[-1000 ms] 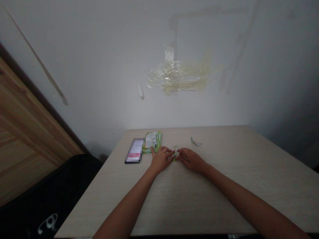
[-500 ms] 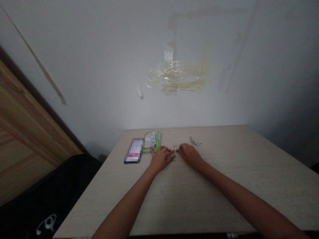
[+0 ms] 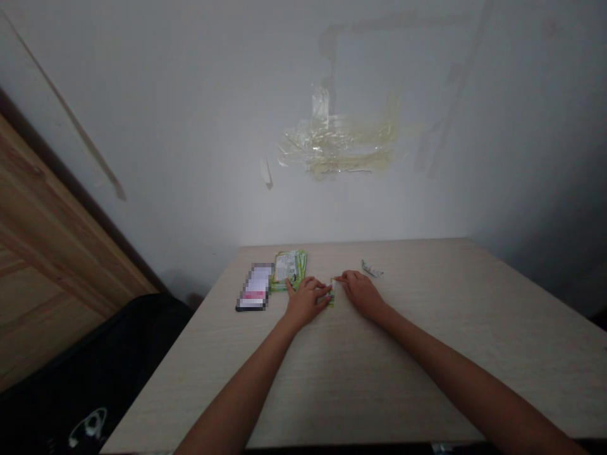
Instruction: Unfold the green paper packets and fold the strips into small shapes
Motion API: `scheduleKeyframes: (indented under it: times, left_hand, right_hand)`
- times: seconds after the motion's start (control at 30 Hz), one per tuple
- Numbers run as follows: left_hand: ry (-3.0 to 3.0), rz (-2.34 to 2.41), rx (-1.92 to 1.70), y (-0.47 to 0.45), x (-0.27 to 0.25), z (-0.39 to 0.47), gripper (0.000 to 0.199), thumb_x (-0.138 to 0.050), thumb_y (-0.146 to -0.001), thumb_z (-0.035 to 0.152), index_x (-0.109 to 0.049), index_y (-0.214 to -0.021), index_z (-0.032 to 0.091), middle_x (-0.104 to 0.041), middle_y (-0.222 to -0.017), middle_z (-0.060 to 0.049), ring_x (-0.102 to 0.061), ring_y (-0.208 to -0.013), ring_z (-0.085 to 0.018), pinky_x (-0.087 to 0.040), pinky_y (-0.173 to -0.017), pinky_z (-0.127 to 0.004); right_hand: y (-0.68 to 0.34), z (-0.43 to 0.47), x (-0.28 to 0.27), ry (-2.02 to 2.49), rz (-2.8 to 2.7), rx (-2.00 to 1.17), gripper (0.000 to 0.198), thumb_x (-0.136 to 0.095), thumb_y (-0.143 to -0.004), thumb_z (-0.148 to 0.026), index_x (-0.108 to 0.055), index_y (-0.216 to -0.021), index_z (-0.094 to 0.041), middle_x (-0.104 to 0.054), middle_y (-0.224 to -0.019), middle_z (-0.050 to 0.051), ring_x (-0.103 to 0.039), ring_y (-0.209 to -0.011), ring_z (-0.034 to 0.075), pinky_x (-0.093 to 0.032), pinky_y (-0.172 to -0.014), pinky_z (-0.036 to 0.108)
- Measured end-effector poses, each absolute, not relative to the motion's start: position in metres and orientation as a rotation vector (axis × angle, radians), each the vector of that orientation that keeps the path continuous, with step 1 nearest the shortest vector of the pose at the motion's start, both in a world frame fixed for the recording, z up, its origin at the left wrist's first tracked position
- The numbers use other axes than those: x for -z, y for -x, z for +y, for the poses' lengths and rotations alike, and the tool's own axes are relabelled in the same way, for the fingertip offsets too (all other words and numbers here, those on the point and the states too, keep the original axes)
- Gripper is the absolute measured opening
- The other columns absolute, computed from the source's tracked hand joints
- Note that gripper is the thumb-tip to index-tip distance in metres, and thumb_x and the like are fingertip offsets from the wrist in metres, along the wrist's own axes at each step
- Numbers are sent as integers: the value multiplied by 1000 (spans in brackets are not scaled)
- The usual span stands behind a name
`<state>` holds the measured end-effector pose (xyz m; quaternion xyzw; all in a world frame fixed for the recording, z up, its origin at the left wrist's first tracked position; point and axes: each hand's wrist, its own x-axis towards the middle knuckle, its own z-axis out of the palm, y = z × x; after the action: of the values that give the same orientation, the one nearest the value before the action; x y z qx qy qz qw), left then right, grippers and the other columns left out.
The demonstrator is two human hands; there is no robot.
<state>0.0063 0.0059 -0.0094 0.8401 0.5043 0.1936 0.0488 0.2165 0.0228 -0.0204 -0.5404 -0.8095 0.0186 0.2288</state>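
Wall: white painted wall (image 3: 190,126) behind, with a patch of yellowed clear tape residue (image 3: 336,145).
Table: pale wood-grain tabletop (image 3: 427,354), both forearms stretched across it.
Bag: black fabric bag (image 3: 80,385) on the floor at the left.
Phone: dark flat phone (image 3: 255,287) lying near the far left edge.
Packets: stack of green-and-white foil sachets (image 3: 290,268), just beside the phone.
Left hand (image 3: 306,302): fingers curled down, pinching the small green-and-white folded sachet (image 3: 331,294) from its left side.
Right hand (image 3: 360,292): fingertips pressed on the same sachet's upper right edge.
Handling: the sachet looks light, thin, limp and probably slick; best gripped by its edges.
Scrap: small crumpled silver wrapper piece (image 3: 372,270), apart, beyond the right hand.
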Motion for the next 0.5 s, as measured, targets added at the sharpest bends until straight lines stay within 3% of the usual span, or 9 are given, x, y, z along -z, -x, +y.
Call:
scheduleKeyframes:
  times: [0.5]
  left_hand:
    - [-2507, 1554, -603, -6, 4, 1, 29, -57, -90, 42, -64, -118, 44, -64, -129, 2, -38, -136, -30, 8, -108, -75]
  right_hand:
    - [-223, 16, 23, 1251, -2150, -189, 39, -44, -91, -10, -53, -129, -15, -59, -125, 13, -50, -122, 21, -39, -108, 39]
